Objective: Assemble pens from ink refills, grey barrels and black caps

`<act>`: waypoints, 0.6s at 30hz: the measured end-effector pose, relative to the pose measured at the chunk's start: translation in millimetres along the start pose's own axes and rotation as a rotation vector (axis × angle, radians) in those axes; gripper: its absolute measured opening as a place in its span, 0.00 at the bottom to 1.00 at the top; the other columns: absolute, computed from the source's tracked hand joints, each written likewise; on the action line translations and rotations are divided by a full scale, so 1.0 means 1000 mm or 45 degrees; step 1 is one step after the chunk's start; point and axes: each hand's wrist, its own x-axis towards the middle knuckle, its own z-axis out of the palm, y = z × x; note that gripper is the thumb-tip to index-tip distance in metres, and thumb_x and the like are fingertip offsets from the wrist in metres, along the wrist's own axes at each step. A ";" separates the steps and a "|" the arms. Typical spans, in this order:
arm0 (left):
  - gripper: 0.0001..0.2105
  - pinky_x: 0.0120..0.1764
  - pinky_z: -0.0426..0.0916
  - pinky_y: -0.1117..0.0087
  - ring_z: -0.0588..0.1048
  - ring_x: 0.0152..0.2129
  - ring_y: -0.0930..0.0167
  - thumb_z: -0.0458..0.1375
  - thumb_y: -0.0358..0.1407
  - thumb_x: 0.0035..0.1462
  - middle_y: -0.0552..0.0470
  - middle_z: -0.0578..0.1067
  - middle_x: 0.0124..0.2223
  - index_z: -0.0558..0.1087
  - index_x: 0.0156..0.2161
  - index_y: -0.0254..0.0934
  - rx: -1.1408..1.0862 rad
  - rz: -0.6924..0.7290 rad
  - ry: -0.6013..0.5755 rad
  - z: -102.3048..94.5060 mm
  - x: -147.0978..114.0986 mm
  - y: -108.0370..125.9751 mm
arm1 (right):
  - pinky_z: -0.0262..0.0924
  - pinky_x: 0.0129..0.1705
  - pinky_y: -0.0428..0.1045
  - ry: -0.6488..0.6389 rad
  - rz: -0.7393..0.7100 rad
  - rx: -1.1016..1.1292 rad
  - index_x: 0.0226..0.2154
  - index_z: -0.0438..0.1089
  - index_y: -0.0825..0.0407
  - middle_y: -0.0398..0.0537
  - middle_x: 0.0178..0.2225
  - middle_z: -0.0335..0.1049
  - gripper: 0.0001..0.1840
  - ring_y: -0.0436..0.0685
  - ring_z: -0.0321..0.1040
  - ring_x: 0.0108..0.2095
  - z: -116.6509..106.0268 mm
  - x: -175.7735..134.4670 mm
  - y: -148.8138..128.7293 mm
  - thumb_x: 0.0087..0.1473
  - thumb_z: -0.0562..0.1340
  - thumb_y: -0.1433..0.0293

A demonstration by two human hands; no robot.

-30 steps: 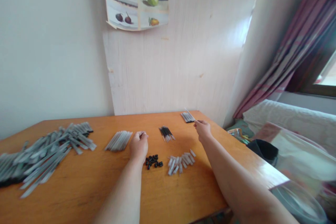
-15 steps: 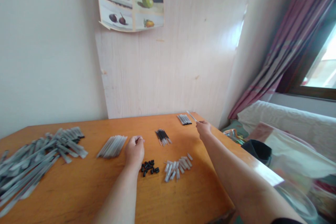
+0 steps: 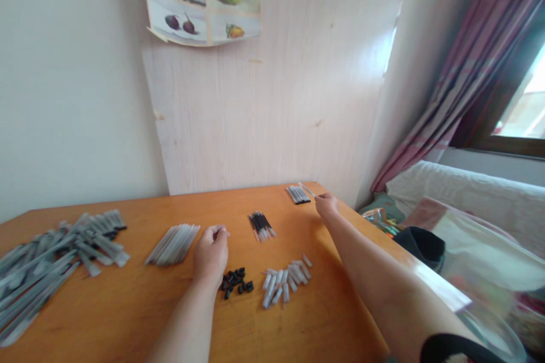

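Whitish stick (image 3: 307, 189) in the pinching right hand (image 3: 326, 204), beside the table's (image 3: 326, 312) far row of tubes (image 3: 298, 194); gripped by its near end, probably for a free tip. Near black pieces (image 3: 234, 280), a curled left hand (image 3: 211, 252), contents impossible to tell.

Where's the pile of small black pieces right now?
In the head view, the black pieces lie low centre on the table, between the left forearm and the short pale tubes.
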 end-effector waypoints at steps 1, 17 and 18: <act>0.15 0.40 0.68 0.65 0.76 0.35 0.64 0.54 0.45 0.51 0.46 0.78 0.35 0.72 0.38 0.37 -0.002 -0.001 -0.004 0.000 0.000 0.000 | 0.58 0.27 0.47 0.000 0.019 -0.010 0.31 0.74 0.53 0.55 0.27 0.73 0.12 0.57 0.69 0.28 0.002 0.002 0.000 0.47 0.59 0.64; 0.18 0.38 0.68 0.65 0.75 0.33 0.64 0.54 0.49 0.51 0.46 0.78 0.35 0.73 0.38 0.36 0.037 0.001 -0.043 -0.004 -0.002 0.001 | 0.59 0.30 0.45 -0.045 0.096 -0.072 0.34 0.75 0.53 0.54 0.35 0.75 0.13 0.57 0.70 0.34 0.028 0.012 -0.011 0.48 0.58 0.66; 0.18 0.38 0.68 0.65 0.75 0.33 0.64 0.54 0.49 0.51 0.46 0.78 0.35 0.73 0.38 0.37 0.038 0.001 -0.045 -0.004 -0.002 0.001 | 0.59 0.30 0.45 -0.045 0.098 -0.078 0.35 0.75 0.53 0.54 0.35 0.75 0.13 0.57 0.70 0.34 0.029 0.012 -0.011 0.49 0.58 0.66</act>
